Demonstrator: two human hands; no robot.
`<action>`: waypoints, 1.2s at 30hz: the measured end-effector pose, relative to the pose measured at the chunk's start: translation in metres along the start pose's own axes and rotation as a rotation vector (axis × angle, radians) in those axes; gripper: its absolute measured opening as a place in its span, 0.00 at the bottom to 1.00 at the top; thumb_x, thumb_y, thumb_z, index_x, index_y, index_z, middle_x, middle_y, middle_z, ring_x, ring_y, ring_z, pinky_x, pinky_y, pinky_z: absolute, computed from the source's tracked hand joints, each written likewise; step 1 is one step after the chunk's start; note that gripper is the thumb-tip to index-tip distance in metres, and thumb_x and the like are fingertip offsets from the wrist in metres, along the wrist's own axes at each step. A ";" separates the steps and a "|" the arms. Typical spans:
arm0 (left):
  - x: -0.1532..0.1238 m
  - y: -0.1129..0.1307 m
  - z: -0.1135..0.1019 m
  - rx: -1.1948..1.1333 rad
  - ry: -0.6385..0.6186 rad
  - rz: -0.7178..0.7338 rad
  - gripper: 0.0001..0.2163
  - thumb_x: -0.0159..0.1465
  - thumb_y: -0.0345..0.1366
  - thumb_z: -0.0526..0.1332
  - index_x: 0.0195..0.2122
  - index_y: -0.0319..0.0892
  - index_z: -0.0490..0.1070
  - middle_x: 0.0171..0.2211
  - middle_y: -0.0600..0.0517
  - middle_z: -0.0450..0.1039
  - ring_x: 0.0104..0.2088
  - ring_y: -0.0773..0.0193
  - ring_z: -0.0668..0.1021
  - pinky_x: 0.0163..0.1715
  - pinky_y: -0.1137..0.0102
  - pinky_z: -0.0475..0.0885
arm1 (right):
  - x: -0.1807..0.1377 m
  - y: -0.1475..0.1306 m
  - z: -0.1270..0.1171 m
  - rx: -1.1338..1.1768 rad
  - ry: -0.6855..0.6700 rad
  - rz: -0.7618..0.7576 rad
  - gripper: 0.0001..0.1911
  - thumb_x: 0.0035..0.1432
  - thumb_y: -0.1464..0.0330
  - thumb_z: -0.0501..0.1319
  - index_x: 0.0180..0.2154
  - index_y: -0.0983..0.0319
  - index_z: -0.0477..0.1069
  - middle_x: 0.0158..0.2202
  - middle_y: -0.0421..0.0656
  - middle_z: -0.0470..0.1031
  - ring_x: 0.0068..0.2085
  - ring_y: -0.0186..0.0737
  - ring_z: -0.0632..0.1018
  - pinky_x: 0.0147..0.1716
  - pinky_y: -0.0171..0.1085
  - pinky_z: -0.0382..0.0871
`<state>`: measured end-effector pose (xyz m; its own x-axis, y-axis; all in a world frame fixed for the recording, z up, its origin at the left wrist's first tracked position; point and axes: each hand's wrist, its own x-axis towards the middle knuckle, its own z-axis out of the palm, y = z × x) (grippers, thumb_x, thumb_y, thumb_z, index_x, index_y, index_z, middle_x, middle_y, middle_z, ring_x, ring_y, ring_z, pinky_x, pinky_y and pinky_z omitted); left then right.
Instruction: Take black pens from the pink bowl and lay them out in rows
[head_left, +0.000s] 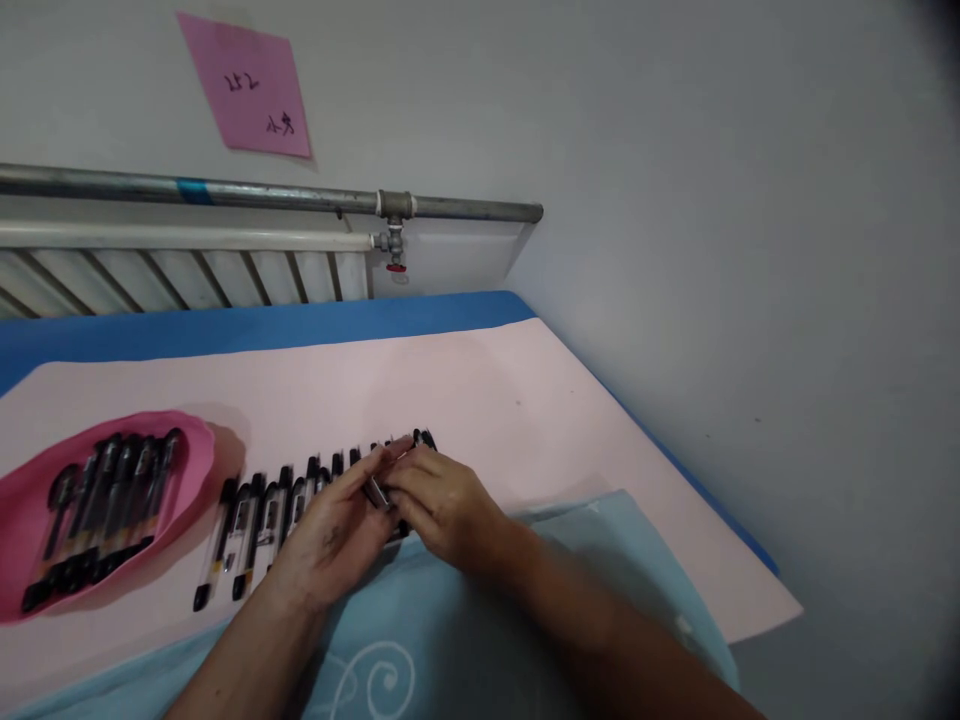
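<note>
Your left hand point(330, 535) and right hand point(442, 505) meet at lower centre, fingers closed on one pen point(377, 493) above the pen row point(262, 515) on the pink surface point(525, 400). Risk: a dragging wrist could scatter that row.

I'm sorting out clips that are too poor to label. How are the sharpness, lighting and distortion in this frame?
Head view: soft, even light with faint shadows beside the pink tray; both hands, left hand and right hand, and the pens slightly motion-blurred; wide-angle bending curves the pipe, and the right corners darken.
</note>
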<state>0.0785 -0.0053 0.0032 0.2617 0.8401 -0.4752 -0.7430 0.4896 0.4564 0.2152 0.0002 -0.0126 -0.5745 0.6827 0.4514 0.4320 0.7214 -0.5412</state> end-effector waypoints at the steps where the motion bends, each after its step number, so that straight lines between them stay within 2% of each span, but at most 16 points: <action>1: 0.000 0.001 -0.001 -0.002 -0.012 -0.006 0.12 0.63 0.30 0.52 0.36 0.33 0.75 0.38 0.42 0.76 0.38 0.65 0.77 0.35 0.75 0.72 | 0.001 -0.001 0.000 -0.007 -0.002 -0.022 0.11 0.59 0.74 0.50 0.41 0.64 0.68 0.39 0.48 0.72 0.44 0.40 0.71 0.47 0.41 0.65; 6: 0.002 0.004 -0.005 0.027 -0.040 -0.007 0.12 0.62 0.32 0.53 0.37 0.35 0.75 0.42 0.40 0.75 0.46 0.56 0.75 0.43 0.64 0.72 | 0.003 -0.006 -0.004 -0.032 -0.019 -0.085 0.10 0.59 0.75 0.50 0.37 0.65 0.69 0.38 0.49 0.70 0.43 0.40 0.70 0.46 0.41 0.65; 13: 0.001 -0.002 0.001 0.049 0.017 -0.013 0.11 0.62 0.31 0.52 0.34 0.34 0.74 0.40 0.41 0.76 0.46 0.56 0.74 0.44 0.64 0.72 | -0.001 -0.003 0.002 -0.035 -0.040 0.029 0.04 0.55 0.72 0.53 0.32 0.63 0.66 0.33 0.45 0.69 0.38 0.39 0.69 0.41 0.39 0.64; 16: 0.001 -0.002 0.002 0.062 0.041 0.014 0.12 0.62 0.31 0.52 0.35 0.33 0.74 0.40 0.41 0.76 0.45 0.56 0.75 0.43 0.64 0.72 | 0.000 -0.001 -0.007 0.015 -0.010 0.167 0.03 0.53 0.72 0.55 0.31 0.62 0.66 0.32 0.42 0.69 0.34 0.35 0.69 0.35 0.34 0.63; 19: 0.001 0.002 0.000 0.045 0.038 0.042 0.11 0.62 0.31 0.53 0.37 0.33 0.74 0.42 0.39 0.75 0.46 0.55 0.75 0.44 0.63 0.72 | 0.002 0.009 -0.028 -0.027 0.033 0.429 0.05 0.51 0.73 0.54 0.30 0.62 0.68 0.29 0.40 0.70 0.30 0.32 0.69 0.30 0.30 0.60; 20: 0.002 0.003 0.000 0.040 0.042 0.045 0.11 0.62 0.31 0.54 0.37 0.33 0.74 0.43 0.38 0.74 0.47 0.54 0.74 0.45 0.62 0.72 | 0.002 0.014 -0.036 -0.075 0.005 0.513 0.05 0.50 0.73 0.54 0.29 0.63 0.69 0.28 0.40 0.70 0.30 0.32 0.69 0.29 0.30 0.59; 23: 0.002 0.008 -0.001 0.048 0.081 0.067 0.10 0.61 0.31 0.54 0.37 0.32 0.74 0.43 0.37 0.74 0.46 0.53 0.75 0.43 0.63 0.73 | 0.001 0.028 -0.050 -0.187 -0.216 0.692 0.06 0.48 0.73 0.55 0.25 0.64 0.71 0.25 0.41 0.72 0.26 0.32 0.69 0.26 0.31 0.56; 26: 0.003 0.011 -0.002 0.071 0.107 0.096 0.10 0.61 0.30 0.54 0.37 0.32 0.73 0.42 0.37 0.74 0.44 0.55 0.76 0.41 0.65 0.74 | -0.001 0.034 -0.052 -0.225 -0.368 0.734 0.08 0.47 0.73 0.55 0.24 0.64 0.72 0.23 0.42 0.73 0.24 0.32 0.68 0.24 0.31 0.55; 32: 0.003 0.010 -0.004 0.103 0.091 0.100 0.10 0.61 0.30 0.54 0.37 0.33 0.73 0.40 0.38 0.75 0.42 0.57 0.77 0.39 0.66 0.75 | -0.002 0.031 -0.046 -0.235 -0.432 0.710 0.10 0.47 0.73 0.54 0.26 0.64 0.74 0.26 0.45 0.75 0.25 0.34 0.70 0.24 0.31 0.55; 36: 0.004 0.009 -0.005 0.121 0.091 0.089 0.10 0.61 0.30 0.54 0.37 0.33 0.73 0.39 0.39 0.75 0.41 0.57 0.77 0.38 0.67 0.75 | -0.002 0.029 -0.046 -0.212 -0.456 0.701 0.10 0.47 0.73 0.54 0.25 0.65 0.74 0.24 0.45 0.75 0.24 0.34 0.69 0.24 0.32 0.54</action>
<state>0.0695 0.0016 0.0018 0.1370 0.8595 -0.4925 -0.6800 0.4431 0.5842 0.2604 0.0257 0.0031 -0.3303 0.8980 -0.2908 0.8858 0.1886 -0.4239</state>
